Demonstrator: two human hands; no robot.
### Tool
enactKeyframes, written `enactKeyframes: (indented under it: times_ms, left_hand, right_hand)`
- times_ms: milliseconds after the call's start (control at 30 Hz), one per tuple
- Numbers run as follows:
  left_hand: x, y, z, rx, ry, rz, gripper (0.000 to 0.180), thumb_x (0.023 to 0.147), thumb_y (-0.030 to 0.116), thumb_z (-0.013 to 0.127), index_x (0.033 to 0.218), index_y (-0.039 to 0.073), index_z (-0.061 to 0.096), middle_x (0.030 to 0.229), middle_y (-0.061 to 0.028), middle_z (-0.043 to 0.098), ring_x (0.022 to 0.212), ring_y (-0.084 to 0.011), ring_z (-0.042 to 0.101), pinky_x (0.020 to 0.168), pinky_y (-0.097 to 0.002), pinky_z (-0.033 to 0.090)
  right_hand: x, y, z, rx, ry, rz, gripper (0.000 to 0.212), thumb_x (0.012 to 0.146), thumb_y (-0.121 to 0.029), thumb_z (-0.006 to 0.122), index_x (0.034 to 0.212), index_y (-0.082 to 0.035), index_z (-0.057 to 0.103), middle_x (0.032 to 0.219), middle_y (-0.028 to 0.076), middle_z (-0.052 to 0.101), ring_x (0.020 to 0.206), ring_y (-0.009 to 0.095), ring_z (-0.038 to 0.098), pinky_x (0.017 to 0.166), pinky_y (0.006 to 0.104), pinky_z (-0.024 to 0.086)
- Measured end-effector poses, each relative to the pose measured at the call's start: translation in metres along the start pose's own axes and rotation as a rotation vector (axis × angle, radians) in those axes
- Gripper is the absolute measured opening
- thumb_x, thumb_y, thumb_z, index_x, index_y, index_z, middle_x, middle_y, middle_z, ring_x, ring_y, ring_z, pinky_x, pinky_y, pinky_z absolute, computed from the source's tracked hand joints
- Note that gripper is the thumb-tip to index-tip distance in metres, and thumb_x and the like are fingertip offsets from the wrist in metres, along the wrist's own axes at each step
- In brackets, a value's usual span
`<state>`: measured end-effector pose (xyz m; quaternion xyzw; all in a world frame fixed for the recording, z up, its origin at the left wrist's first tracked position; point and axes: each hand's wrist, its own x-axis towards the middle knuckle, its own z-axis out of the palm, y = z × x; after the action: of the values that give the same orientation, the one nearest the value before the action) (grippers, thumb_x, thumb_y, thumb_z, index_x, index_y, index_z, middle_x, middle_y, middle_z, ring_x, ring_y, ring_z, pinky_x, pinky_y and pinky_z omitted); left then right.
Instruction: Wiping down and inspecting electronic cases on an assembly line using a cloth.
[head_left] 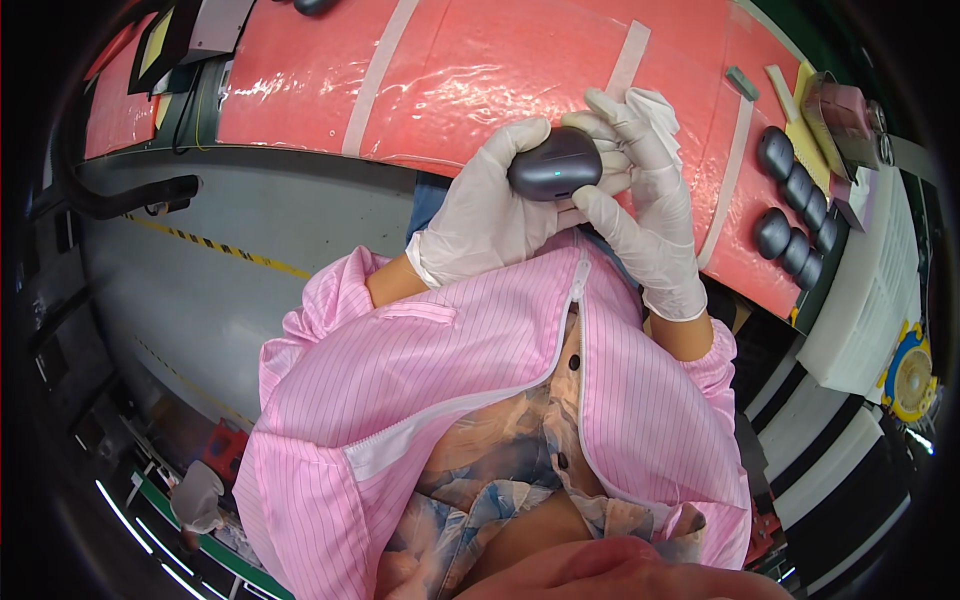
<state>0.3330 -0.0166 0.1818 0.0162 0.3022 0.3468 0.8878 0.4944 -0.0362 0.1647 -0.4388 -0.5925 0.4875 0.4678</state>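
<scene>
1. Head view looks down on two hands in white gloves, held over a red mat on the work table.
2. Both hands hold one dark grey egg-shaped case. It has a tiny green light on its side.
3. Left hand is curled under and around the left end of the case, so its grip is closed on the case.
4. Right hand holds the right end. Its fingers are also pressing a white cloth against the case, so this hand is closed on both.
5. Long side of the case runs left to right, from one hand to the other. It sits right between them, up off the mat. No hand is nearer; both touch it.
6. More dark cases lie in two short rows on the mat, off to the right, closer to the right hand and well apart from the one being held.
7. Pink striped sleeves cover both arms.
</scene>
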Motion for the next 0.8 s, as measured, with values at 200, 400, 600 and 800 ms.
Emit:
enactKeyframes:
  times_ms: [200,400,600,800]
  left_hand:
    - [0.001,0.013,-0.017,-0.013,-0.134,0.088,0.057,0.098,0.036,0.039,0.136,-0.006,0.04,0.133,-0.0258,0.049,0.123,-0.0395,0.051,0.101,-0.047,0.047]
    - [0.008,0.009,-0.014,-0.008,-0.06,0.12,0.053,0.1,0.039,0.034,0.13,-0.003,0.046,0.123,-0.0213,0.054,0.109,-0.0341,0.055,0.089,-0.0408,0.051]
    - [0.009,0.005,-0.022,0.251,0.124,0.151,0.049,0.101,0.044,0.035,0.109,0.003,0.061,0.09,-0.0052,0.063,0.073,-0.0135,0.057,0.058,-0.0268,0.048]
    - [0.004,0.008,-0.023,0.546,-0.076,0.302,0.035,0.092,0.027,0.056,0.119,0.004,0.057,0.11,-0.0074,0.06,0.093,-0.0174,0.059,0.077,-0.0286,0.051]
  right_hand:
    - [0.006,0.015,-0.035,-0.828,0.251,-0.307,0.047,0.077,-0.008,0.072,0.122,-0.005,0.06,0.119,0.013,0.062,0.111,0.028,0.057,0.095,0.0364,0.044]
    - [0.008,0.012,-0.023,-0.737,0.121,-0.164,0.03,0.075,-0.003,0.068,0.105,-0.008,0.069,0.09,0.008,0.065,0.084,0.026,0.06,0.077,0.0365,0.048]
    - [0.012,-0.009,0.002,-0.843,0.012,-0.32,0.032,0.072,0.006,0.066,0.1,-0.008,0.07,0.082,0.007,0.059,0.076,0.022,0.058,0.069,0.0345,0.047]
    - [0.009,-0.006,-0.012,-0.561,0.196,-0.148,0.025,0.08,0.002,0.062,0.102,-0.006,0.071,0.087,0.006,0.062,0.079,0.019,0.059,0.068,0.0317,0.047]
